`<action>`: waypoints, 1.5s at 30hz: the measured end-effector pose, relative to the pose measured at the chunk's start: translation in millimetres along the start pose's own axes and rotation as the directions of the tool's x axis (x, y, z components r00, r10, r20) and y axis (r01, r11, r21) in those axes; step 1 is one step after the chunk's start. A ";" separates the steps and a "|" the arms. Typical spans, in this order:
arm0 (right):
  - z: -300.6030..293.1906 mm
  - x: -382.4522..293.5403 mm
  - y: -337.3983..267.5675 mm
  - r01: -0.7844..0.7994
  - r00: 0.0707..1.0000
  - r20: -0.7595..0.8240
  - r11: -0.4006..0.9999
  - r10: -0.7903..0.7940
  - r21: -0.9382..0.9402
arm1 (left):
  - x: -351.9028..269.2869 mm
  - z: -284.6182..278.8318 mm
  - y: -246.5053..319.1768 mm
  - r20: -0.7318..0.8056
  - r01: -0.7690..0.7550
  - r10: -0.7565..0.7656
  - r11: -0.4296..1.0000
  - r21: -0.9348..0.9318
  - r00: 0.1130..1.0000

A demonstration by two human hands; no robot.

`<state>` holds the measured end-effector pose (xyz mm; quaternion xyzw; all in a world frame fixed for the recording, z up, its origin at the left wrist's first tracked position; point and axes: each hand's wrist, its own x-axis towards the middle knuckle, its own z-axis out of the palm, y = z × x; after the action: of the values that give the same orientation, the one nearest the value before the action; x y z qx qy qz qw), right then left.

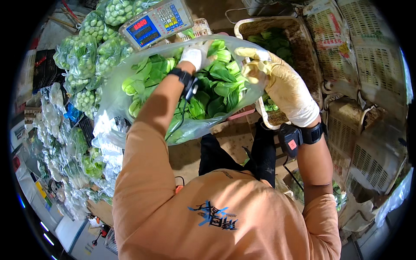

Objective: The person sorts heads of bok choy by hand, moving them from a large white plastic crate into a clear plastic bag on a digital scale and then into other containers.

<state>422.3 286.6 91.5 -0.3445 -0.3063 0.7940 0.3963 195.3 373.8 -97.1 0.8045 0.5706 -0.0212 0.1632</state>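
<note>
A large clear plastic bag (112, 81) lies spread wide before me, filled with loose green bok choy (224, 87). My left hand (196, 54), in a white glove, reaches into the bag at its far side. Its fingers are among the leaves and partly hidden, so a hold on a plant cannot be made out. At the right edge of the bag, my right hand (269, 70) wears a yellowish-stained glove. Its curled fingers grip the bag's rim, and the plastic is drawn up to them. Each wrist carries a black strapped device.
A digital scale display (156, 24) stands beyond the bag. At the right, a worn plastic crate (308, 65) holds more greens, beside stacked crates (373, 52). Bagged round green vegetables (84, 55) are piled at the left, above many clear plastic bags (55, 136). A pink edge (242, 112) shows under the bag.
</note>
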 end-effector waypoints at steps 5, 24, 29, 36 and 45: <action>6.1 1.1 15.0 0.044 0.999 0.013 0.987 -0.047 0.153 | -42.8 -3.7 48.8 -0.127 -0.062 0.087 0.979 0.192 0.988; -63.7 -128.8 108.8 0.062 0.905 -0.371 0.926 -0.209 -0.372 | -105.7 -51.7 13.4 -0.135 -0.115 0.048 0.824 -0.554 0.990; -133.8 -213.4 214.4 -0.232 0.712 -0.695 0.968 0.100 -0.098 | -247.8 -87.7 1.6 0.382 0.240 0.101 0.625 -0.743 0.919; -212.3 -209.1 249.3 -0.255 0.629 -0.760 0.967 0.166 0.000 | -193.9 -32.7 167.2 0.666 0.538 0.526 0.399 -0.743 0.529; -421.7 -110.3 243.3 -0.562 0.651 -0.719 0.791 0.242 -0.243 | -37.0 257.3 321.3 0.870 0.836 0.001 -0.279 -0.473 0.493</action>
<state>703.1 162.6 -302.2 -0.7412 -0.2341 0.5982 0.1951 518.8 171.3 -255.7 0.0684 0.5851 0.0742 0.8047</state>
